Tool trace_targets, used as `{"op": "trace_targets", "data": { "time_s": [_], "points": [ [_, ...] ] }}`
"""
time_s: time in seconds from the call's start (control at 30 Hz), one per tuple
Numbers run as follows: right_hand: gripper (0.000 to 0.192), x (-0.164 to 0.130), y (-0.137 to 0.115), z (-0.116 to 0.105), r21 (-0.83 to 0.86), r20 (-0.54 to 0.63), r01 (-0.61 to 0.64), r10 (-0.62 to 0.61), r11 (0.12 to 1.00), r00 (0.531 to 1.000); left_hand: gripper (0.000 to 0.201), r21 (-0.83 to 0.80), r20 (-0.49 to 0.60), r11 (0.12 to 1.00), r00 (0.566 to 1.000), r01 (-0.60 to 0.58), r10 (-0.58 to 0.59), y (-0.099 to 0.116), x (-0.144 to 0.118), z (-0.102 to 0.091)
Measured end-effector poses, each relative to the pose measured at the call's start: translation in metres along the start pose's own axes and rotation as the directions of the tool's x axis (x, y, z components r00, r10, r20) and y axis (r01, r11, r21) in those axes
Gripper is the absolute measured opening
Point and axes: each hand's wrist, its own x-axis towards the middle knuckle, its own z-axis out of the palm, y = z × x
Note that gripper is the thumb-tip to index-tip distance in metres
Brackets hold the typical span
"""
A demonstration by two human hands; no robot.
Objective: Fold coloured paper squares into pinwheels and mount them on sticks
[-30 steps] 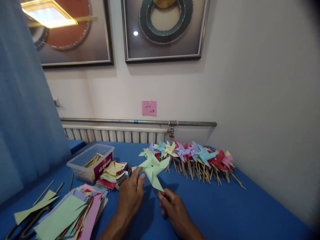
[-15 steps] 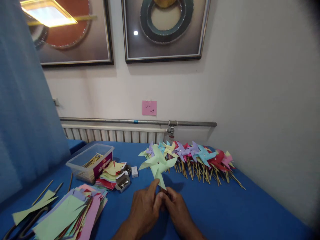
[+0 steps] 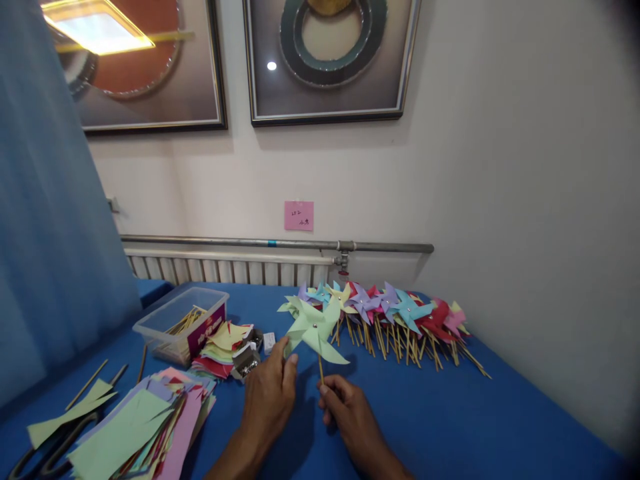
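Left hand off the stick, pale green pinwheel turned

Half a second ago both hands met low on the stick; now the left one is up beside the blades, which sit at a new angle, and more of the stick shows. Right hand is closed, pinching the stick between thumb and fingers, with the pinwheel upright just above it. Left hand is partly open, thumb apart from the forefinger, gripping nothing; its forefinger tip is at the left blade's edge, though contact is hard to tell.

Just left of that hand, a small box of pins rests on the blue tabletop beside paper pieces. Farther left are a plastic tub of sticks and a paper stack. Behind and to the right lies a heap of pinwheels.
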Motion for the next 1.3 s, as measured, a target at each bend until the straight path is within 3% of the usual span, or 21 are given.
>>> {"op": "trace_targets", "data": {
  "time_s": [0.1,0.17,0.27,0.4,0.57,0.87,1.0,1.13,1.2,1.3],
  "points": [
    [0.032,0.000,0.000,-0.001,-0.022,-0.012,0.042,-0.042,0.999,0.999,0.043,-0.105,-0.018,0.975,0.980,-0.198,0.197,0.003,-0.009,0.007],
    [0.034,0.000,0.000,-0.002,-0.014,-0.006,0.080,-0.081,0.997,0.997,0.045,-0.142,0.033,0.929,0.936,-0.342,0.350,0.007,-0.016,0.013],
    [0.036,-0.001,0.001,-0.002,0.033,0.012,0.127,-0.127,0.991,0.992,0.053,-0.145,0.143,0.897,0.889,-0.417,0.436,0.012,-0.023,0.022],
    [0.036,-0.001,0.001,-0.001,0.052,0.020,0.105,-0.106,0.993,0.994,0.055,-0.074,0.194,0.928,0.908,-0.364,0.372,0.013,-0.025,0.027],
    [0.037,-0.001,-0.002,-0.001,0.011,-0.001,0.111,-0.111,0.994,0.994,0.050,-0.013,0.086,0.941,0.937,-0.339,0.339,0.006,-0.020,0.025],
    [0.031,0.005,0.014,-0.001,-0.010,0.030,0.057,-0.056,0.998,0.998,0.043,0.036,-0.016,0.990,0.991,-0.133,0.134,-0.002,-0.002,0.004],
    [0.032,0.004,0.014,0.001,-0.008,0.019,0.051,-0.051,0.999,0.999,0.038,-0.015,-0.125,0.978,0.971,-0.206,0.203,-0.004,0.000,-0.002],
    [0.033,0.001,0.005,0.000,0.005,0.027,0.090,-0.090,0.996,0.996,0.033,-0.030,-0.033,0.933,0.933,-0.358,0.357,-0.003,-0.005,0.005],
    [0.034,-0.001,0.002,-0.001,-0.022,0.031,0.104,-0.104,0.994,0.994,0.033,0.011,0.020,0.940,0.940,-0.340,0.340,-0.002,-0.006,0.010],
    [0.034,-0.001,0.003,-0.001,-0.029,0.043,0.088,-0.087,0.996,0.995,0.038,0.072,0.006,0.971,0.973,-0.229,0.229,-0.001,-0.006,0.012]
  ]
}}
